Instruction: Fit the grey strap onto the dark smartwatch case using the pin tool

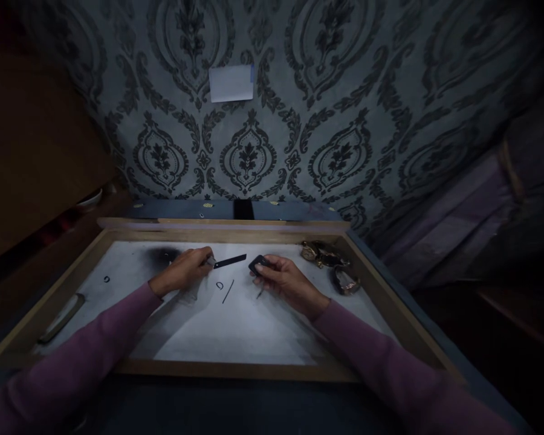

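My left hand [189, 267] is closed in a pinch over the left part of the tray, at one end of a flat black strip [230, 261] with a slanted far tip. Something pale shows at those fingertips, too small to name. Between the thumb and fingers of my right hand [286, 279] is a small black square watch case [257, 264] with rounded corners. It is a short gap from the strip's tip. On the white surface below lie a small black loop [220, 286] and a thin dark stick [228, 291].
The wooden-rimmed tray [208, 367] has a white floor. Several wristwatches [321, 255] lie at its back right, a curved band [63, 318] at left, and another small loop [107, 279]. Patterned wallpaper [249, 154] with a white card [231, 83] rises behind; purple cloth [457, 211] hangs at right.
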A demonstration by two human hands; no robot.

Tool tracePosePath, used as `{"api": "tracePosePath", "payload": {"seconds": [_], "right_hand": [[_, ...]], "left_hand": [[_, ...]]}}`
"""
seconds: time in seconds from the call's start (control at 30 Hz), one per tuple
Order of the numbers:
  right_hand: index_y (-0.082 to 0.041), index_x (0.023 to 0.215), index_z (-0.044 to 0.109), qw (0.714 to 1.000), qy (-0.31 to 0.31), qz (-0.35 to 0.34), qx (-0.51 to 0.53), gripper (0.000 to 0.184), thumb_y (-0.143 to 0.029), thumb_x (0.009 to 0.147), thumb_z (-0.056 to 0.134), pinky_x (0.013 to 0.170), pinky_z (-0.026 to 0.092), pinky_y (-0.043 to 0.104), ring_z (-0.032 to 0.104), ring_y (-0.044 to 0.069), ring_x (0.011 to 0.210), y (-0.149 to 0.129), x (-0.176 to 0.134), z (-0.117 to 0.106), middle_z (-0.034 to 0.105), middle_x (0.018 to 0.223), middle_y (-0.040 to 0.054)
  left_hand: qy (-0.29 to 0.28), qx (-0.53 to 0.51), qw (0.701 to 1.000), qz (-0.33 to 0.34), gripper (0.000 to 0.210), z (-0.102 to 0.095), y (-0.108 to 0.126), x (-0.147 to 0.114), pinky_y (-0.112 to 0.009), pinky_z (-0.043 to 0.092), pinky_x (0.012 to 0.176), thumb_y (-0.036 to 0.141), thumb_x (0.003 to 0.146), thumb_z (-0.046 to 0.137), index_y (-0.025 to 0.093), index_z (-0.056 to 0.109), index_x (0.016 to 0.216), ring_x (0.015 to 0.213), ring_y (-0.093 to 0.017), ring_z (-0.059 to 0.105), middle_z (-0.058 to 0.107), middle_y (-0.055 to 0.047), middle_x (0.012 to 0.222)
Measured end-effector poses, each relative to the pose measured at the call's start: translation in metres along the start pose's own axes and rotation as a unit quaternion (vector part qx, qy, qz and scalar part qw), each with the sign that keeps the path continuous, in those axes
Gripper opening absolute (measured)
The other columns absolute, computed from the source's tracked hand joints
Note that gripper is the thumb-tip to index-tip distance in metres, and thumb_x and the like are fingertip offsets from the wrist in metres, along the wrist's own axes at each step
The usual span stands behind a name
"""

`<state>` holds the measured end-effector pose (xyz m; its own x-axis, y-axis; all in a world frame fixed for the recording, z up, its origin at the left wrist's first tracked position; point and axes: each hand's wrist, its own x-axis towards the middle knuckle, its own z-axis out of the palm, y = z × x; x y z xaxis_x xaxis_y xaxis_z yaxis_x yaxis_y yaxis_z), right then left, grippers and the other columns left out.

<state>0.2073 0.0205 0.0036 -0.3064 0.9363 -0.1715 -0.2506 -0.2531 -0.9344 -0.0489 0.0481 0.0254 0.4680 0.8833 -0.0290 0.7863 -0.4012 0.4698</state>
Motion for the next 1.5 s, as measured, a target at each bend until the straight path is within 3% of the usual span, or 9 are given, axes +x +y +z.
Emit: {"api": "tracePosePath", "payload": {"seconds": [0.17, 0.37, 0.53, 0.67, 1.0, 1.17, 1.3, 1.4, 1.5], "right_hand": [[-0.015, 0.081, 0.066, 1.0, -0.014, 0.003, -0.013, 0.039, -0.033, 0.055, 0.09, 0.047, 0.041, 0.018, 0.065, 0.011, 0.062, 0.0, 0.001, -0.001, 0.071, 0.076, 0.0018], [-0.015, 0.085, 0.063, 0.996, -0.011, -0.035, -0.084, 0.038, -0.038, 0.063, 0.083, 0.045, 0.04, 0.018, 0.065, 0.012, 0.059, 0.001, 0.002, -0.005, 0.072, 0.077, 0.004], [-0.016, 0.084, 0.059, 0.986, 0.013, -0.066, -0.151, 0.037, -0.041, 0.065, 0.079, 0.041, 0.036, 0.018, 0.061, 0.01, 0.051, 0.008, 0.008, -0.009, 0.067, 0.066, -0.0007], [-0.017, 0.087, 0.058, 0.978, 0.021, -0.083, -0.189, 0.035, -0.036, 0.066, 0.078, 0.04, 0.033, 0.018, 0.056, 0.01, 0.046, 0.014, 0.014, -0.009, 0.063, 0.059, -0.0041], [-0.016, 0.091, 0.058, 0.937, 0.048, -0.132, -0.321, 0.027, -0.031, 0.074, 0.073, 0.047, 0.041, 0.02, 0.056, 0.01, 0.044, 0.025, 0.022, -0.016, 0.059, 0.053, -0.0058], [-0.015, 0.102, 0.062, 0.882, 0.073, -0.172, -0.432, 0.021, -0.025, 0.083, 0.062, 0.057, 0.046, 0.023, 0.061, 0.012, 0.053, 0.021, 0.015, -0.014, 0.063, 0.062, -0.0028], [-0.015, 0.107, 0.065, 0.807, 0.092, -0.203, -0.547, 0.023, -0.021, 0.089, 0.051, 0.072, 0.046, 0.028, 0.063, 0.016, 0.071, 0.011, -0.008, -0.01, 0.069, 0.081, 0.0046], [-0.017, 0.105, 0.071, 0.741, 0.05, -0.212, -0.636, 0.025, -0.017, 0.089, 0.052, 0.08, 0.043, 0.029, 0.062, 0.02, 0.088, 0.007, -0.031, -0.003, 0.069, 0.096, 0.0089], [-0.022, 0.11, 0.073, 0.677, -0.021, -0.205, -0.707, 0.03, -0.014, 0.089, 0.053, 0.079, 0.041, 0.027, 0.061, 0.02, 0.094, 0.008, -0.049, 0.007, 0.066, 0.103, 0.0085]], "left_hand": [[0.017, 0.066, 0.998, -0.003, 0.006, 0.005, -0.006, -0.001, -0.025, 0.034, 0.06, 0.016, 0.082, 0.05, 0.019, 0.055, 0.081, 0.068, -0.016, 0.054, 0.058, 0.001, 0.073], [0.08, 0.137, 0.987, 0.011, 0.021, 0.005, 0.006, -0.012, -0.037, 0.043, 0.083, 0.015, 0.089, 0.047, 0.014, 0.057, 0.108, 0.101, -0.028, 0.056, 0.06, -0.014, 0.109], [0.025, 0.149, 0.978, 0.146, 0.022, 0.015, 0.034, -0.033, -0.039, 0.041, 0.095, 0.02, 0.098, 0.045, 0.017, 0.059, 0.114, 0.11, -0.026, 0.056, 0.062, -0.011, 0.118], [-0.012, 0.165, 0.957, 0.239, 0.034, 0.033, 0.036, -0.053, -0.045, 0.038, 0.103, 0.028, 0.102, 0.043, 0.016, 0.05, 0.133, 0.129, -0.029, 0.048, 0.056, -0.015, 0.137], [0.005, 0.113, 0.973, 0.201, 0.037, 0.042, 0.016, -0.08, -0.043, 0.038, 0.106, 0.034, 0.101, 0.043, 0.018, 0.054, 0.133, 0.132, -0.028, 0.048, 0.054, -0.013, 0.141], [0.027, 0.103, 0.975, 0.197, 0.031, 0.042, 0.023, -0.075, -0.038, 0.042, 0.103, 0.031, 0.1, 0.042, 0.018, 0.063, 0.12, 0.12, -0.025, 0.057, 0.063, -0.012, 0.128], [0.033, 0.104, 0.974, 0.199, 0.028, 0.041, 0.022, -0.073, -0.037, 0.043, 0.102, 0.026, 0.099, 0.044, 0.017, 0.064, 0.117, 0.117, -0.024, 0.058, 0.064, -0.011, 0.126], [0.035, 0.104, 0.974, 0.2, 0.028, 0.041, 0.019, -0.073, -0.038, 0.043, 0.103, 0.024, 0.097, 0.046, 0.017, 0.064, 0.117, 0.118, -0.024, 0.058, 0.064, -0.011, 0.125], [0.042, 0.099, 0.974, 0.2, 0.029, 0.041, 0.015, -0.073, -0.037, 0.044, 0.102, 0.024, 0.096, 0.046, 0.017, 0.064, 0.117, 0.116, -0.024, 0.06, 0.065, -0.011, 0.124]]}}
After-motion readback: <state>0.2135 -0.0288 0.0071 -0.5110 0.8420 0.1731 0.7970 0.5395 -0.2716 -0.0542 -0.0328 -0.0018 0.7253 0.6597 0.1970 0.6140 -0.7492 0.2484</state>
